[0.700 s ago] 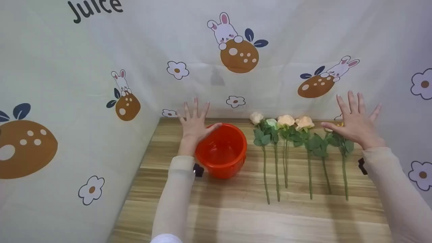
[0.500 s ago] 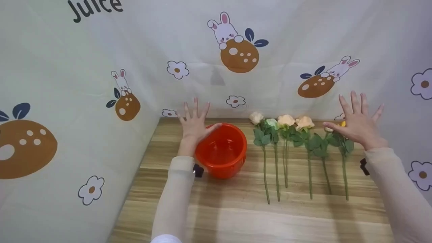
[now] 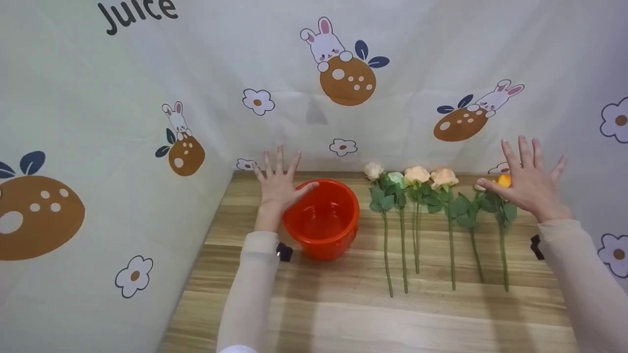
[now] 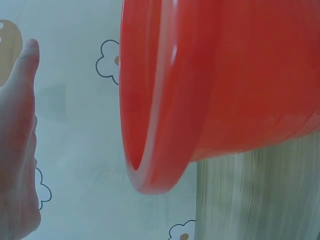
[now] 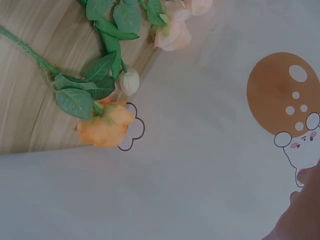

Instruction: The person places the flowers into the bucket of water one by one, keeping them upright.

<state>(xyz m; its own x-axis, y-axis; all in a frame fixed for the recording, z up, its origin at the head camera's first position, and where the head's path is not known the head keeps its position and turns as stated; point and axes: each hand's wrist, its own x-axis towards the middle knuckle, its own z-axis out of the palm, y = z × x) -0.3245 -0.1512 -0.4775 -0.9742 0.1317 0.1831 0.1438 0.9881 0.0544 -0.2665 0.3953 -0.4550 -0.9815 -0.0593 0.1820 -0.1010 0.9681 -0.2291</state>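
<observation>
My left hand is raised with fingers spread, beside the red bucket; its thumb overlaps the bucket's rim in the head view. The left wrist view shows the bucket apart from the hand. To the right, my right hand is also raised, fingers spread, over the far right flower stems. Beneath it lies an orange rose, seen fully in the right wrist view as an orange rose beside a white tulip-like bud. Neither hand holds anything.
Several long-stemmed artificial flowers lie in a row on the wooden table, among them a cream rose and a peach rose. Behind them hangs a pale printed cloth, which also closes off the left side.
My right hand has drifted to the right, uncovering more of the orange rose. The left hand has shifted slightly left. Bucket and flowers stay where they were.
</observation>
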